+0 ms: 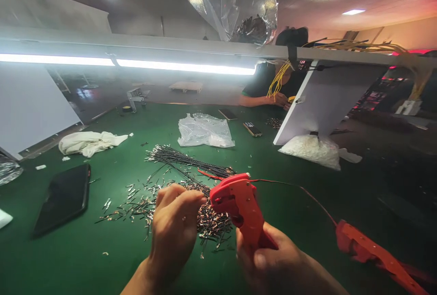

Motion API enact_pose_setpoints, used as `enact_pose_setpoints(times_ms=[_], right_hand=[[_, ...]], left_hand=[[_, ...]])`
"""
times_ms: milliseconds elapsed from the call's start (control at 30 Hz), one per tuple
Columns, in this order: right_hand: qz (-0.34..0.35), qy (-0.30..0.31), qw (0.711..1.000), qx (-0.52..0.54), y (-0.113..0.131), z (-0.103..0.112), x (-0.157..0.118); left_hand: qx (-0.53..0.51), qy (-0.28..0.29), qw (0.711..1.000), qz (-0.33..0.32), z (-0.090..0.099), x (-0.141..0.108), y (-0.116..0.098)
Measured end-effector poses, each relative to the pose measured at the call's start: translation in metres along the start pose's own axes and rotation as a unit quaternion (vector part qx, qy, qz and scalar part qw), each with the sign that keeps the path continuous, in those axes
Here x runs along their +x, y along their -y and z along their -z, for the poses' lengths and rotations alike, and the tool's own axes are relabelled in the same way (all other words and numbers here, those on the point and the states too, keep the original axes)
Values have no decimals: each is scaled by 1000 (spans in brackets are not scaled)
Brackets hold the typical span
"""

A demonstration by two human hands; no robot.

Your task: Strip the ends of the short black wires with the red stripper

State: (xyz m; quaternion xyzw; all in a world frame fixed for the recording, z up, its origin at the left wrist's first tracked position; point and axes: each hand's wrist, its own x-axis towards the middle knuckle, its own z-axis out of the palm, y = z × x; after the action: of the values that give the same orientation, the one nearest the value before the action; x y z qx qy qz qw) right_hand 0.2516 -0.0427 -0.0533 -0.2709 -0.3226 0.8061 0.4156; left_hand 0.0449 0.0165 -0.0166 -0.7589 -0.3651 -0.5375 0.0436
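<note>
My right hand (273,258) is wrapped round the handle of a red wire stripper (244,208), its jaw end tilted up to the left. Close to those jaws, my left hand (175,222) is closed in a pinch; what the fingers hold, if anything, is too small to make out. Beneath both hands spreads a pile of short cut wire pieces (215,226), black with copper ends. Behind it lies a bundle of longer black wires (191,158) with metal terminals. A second red tool (378,254), blurred, shows at the lower right, with a thin dark red line running to it.
A black tablet or phone (63,199) and a white cloth (92,143) lie left on the green table (129,258). Farther back are a clear plastic bag (205,131), two phones and a bag of white bits (312,149). Across the table a person (262,90) works under the lamp shelf.
</note>
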Motion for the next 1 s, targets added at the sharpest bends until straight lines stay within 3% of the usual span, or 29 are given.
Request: enact_pose_setpoints(times_ms=[133, 267, 533, 700, 900, 1000], right_hand=[[4, 68, 998, 6, 3, -2, 1], [11, 66, 998, 2, 1, 0, 2], [24, 127, 992, -17, 10, 4, 6], [84, 39, 996, 11, 7, -2, 8], [145, -106, 983, -24, 14, -9, 16], [146, -127, 981, -28, 17, -10, 16]], left_hand=[[-1, -19, 1000, 24, 6, 3, 4], [-30, -10, 999, -1, 7, 8, 0], [-32, -7, 999, -23, 6, 9, 2], [-61, 3, 998, -2, 1, 5, 1], [-57, 97, 993, -28, -17, -14, -11], [-38, 131, 989, -59, -22, -23, -16]])
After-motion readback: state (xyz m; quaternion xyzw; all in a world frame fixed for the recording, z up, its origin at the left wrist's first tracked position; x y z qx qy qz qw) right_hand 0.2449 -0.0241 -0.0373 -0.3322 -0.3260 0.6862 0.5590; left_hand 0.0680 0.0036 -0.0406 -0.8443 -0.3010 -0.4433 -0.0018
